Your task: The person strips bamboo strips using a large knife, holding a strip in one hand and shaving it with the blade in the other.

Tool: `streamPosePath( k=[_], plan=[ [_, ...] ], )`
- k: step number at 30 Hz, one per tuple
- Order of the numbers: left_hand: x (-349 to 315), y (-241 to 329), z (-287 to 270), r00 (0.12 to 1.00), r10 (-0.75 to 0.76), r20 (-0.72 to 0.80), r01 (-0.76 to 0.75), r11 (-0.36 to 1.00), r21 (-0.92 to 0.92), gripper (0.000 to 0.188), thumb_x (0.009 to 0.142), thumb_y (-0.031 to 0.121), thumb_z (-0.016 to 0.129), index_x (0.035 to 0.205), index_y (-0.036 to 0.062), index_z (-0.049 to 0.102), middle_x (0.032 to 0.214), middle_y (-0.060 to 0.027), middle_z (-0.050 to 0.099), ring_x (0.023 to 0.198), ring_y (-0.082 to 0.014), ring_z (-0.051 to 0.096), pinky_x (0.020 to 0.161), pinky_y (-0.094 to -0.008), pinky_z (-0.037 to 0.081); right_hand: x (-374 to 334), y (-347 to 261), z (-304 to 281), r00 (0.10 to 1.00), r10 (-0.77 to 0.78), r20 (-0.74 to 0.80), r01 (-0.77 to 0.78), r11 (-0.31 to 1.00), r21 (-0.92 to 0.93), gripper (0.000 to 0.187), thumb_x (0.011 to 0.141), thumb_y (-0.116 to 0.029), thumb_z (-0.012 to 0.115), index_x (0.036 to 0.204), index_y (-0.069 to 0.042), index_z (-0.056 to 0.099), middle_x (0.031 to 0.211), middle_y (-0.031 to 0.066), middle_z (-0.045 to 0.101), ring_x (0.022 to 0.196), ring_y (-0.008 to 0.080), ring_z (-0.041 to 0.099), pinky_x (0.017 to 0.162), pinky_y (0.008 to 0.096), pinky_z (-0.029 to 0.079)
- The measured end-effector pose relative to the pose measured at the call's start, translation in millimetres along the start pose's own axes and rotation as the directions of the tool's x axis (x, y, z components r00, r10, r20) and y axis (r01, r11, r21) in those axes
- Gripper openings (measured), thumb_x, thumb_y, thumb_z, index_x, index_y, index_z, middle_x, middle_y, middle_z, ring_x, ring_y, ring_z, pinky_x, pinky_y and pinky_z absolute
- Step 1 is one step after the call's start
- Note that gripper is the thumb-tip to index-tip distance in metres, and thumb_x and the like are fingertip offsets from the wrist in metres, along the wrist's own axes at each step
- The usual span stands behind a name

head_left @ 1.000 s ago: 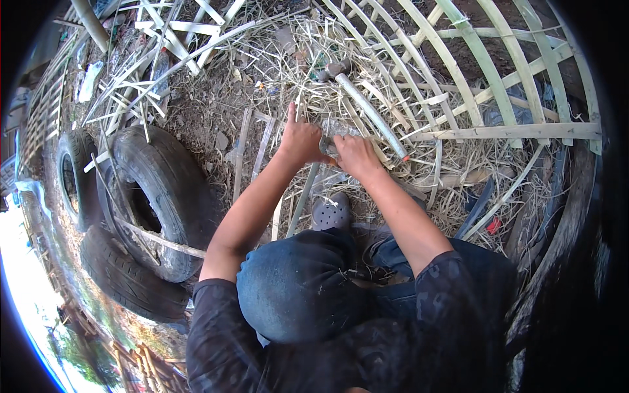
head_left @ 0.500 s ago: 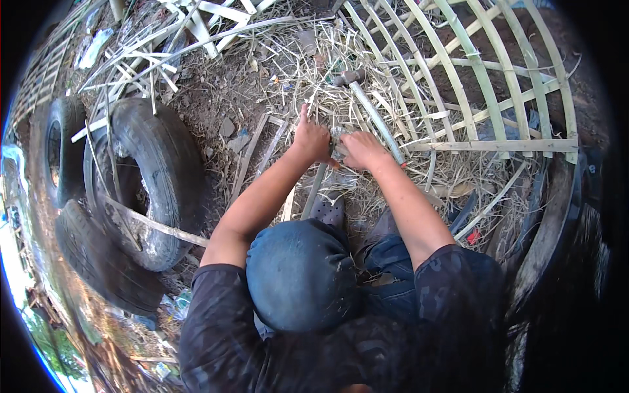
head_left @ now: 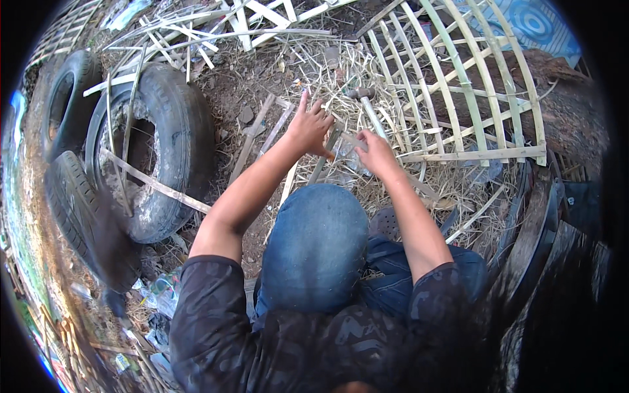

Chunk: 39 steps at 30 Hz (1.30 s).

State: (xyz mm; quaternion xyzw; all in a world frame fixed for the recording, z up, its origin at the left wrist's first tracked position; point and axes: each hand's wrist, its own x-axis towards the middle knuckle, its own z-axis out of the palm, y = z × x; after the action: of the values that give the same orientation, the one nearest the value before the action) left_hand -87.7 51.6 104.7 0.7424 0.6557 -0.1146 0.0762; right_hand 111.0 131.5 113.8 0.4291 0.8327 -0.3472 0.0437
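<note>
My left hand (head_left: 311, 131) is open, its fingers spread above the straw-littered ground and nothing in them. To its right, my right hand (head_left: 376, 154) has its thumb and fingers closed around a thin, flat wooden slat (head_left: 352, 140), which slants down to the right. Another narrow strip (head_left: 324, 159) runs from beneath the gap between my hands toward my knee. Just beyond my right hand lies a hammer (head_left: 373, 118), its dark head pointing away and its pale handle partly hidden by the hand.
A woven bamboo lattice panel (head_left: 472, 156) stands at the far right beside a log (head_left: 563, 98). Old tyres (head_left: 187, 150) lie at the left, with loose strips across them. More bamboo strips (head_left: 268, 19) are heaped at the far side. Straw and shavings (head_left: 341, 72) cover the ground.
My hands were close together at the slat; now they are apart. The left hand has opened and spread its fingers, while the right has shifted rightward. The view has also shifted.
</note>
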Motion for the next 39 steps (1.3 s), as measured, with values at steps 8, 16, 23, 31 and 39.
streamPosePath(
  k=[8, 16, 23, 31, 39],
  plan=[
    [-76, 44, -9, 0.937, -0.32, 0.138, 0.287, 0.484, -0.827, 0.058, 0.077, 0.037, 0.073, 0.117, 0.0028, 0.05, 0.107, -0.0193, 0.062, 0.101, -0.0334, 0.062, 0.087, -0.0397, 0.048, -8, 39, 47, 0.998, 0.048, -0.031, -0.043, 0.991, 0.128, 0.027, 0.079, -0.018, 0.066, 0.101, -0.005, 0.055, 0.098, 0.0183, 0.063, 0.091, 0.0354, 0.062, 0.08, 0.0424, 0.049],
    [-78, 97, 86, 0.884, -0.389, 0.262, 0.43, 0.452, -0.781, 0.074, 0.078, 0.032, 0.075, 0.131, 0.0013, 0.033, 0.108, -0.03, 0.058, 0.106, -0.0425, 0.057, 0.09, -0.0466, 0.046, 0, 71, 75, 0.988, -0.018, -0.156, 0.039, 0.99, 0.132, 0.024, 0.081, -0.017, 0.066, 0.098, -0.007, 0.053, 0.094, 0.0129, 0.061, 0.088, 0.0321, 0.06, 0.082, 0.0418, 0.046],
    [-69, 95, 113, 0.826, -0.392, 0.404, 0.532, 0.307, -0.789, 0.052, 0.08, 0.032, 0.074, 0.108, -0.002, 0.047, 0.077, -0.0243, 0.063, 0.074, -0.039, 0.063, 0.065, -0.0418, 0.049, -4, 81, 89, 0.963, -0.131, -0.234, 0.145, 0.988, 0.046, 0.029, 0.078, -0.017, 0.068, 0.1, -0.009, 0.051, 0.092, 0.0092, 0.061, 0.09, 0.0293, 0.058, 0.083, 0.0409, 0.042],
    [-65, 91, 129, 0.87, -0.367, 0.33, 0.44, 0.275, -0.855, 0.053, 0.082, 0.033, 0.071, 0.11, -0.0048, 0.049, 0.088, -0.0284, 0.063, 0.085, -0.0425, 0.063, 0.071, -0.0435, 0.049, -7, 76, 85, 0.957, -0.136, -0.258, 0.157, 0.986, 0.063, 0.025, 0.077, -0.009, 0.065, 0.099, -0.007, 0.053, 0.093, 0.0104, 0.06, 0.092, 0.0289, 0.058, 0.086, 0.0406, 0.041],
    [-56, 83, 114, 0.768, -0.506, 0.392, 0.572, 0.268, -0.775, 0.058, 0.08, 0.039, 0.072, 0.111, -0.0051, 0.05, 0.081, -0.0248, 0.063, 0.076, -0.0398, 0.063, 0.067, -0.0425, 0.049, 15, 65, 88, 0.93, -0.219, -0.297, 0.24, 0.97, 0.037, 0.023, 0.077, -0.009, 0.065, 0.098, -0.006, 0.056, 0.092, 0.01, 0.06, 0.094, 0.0289, 0.056, 0.088, 0.0402, 0.04]
  ],
)
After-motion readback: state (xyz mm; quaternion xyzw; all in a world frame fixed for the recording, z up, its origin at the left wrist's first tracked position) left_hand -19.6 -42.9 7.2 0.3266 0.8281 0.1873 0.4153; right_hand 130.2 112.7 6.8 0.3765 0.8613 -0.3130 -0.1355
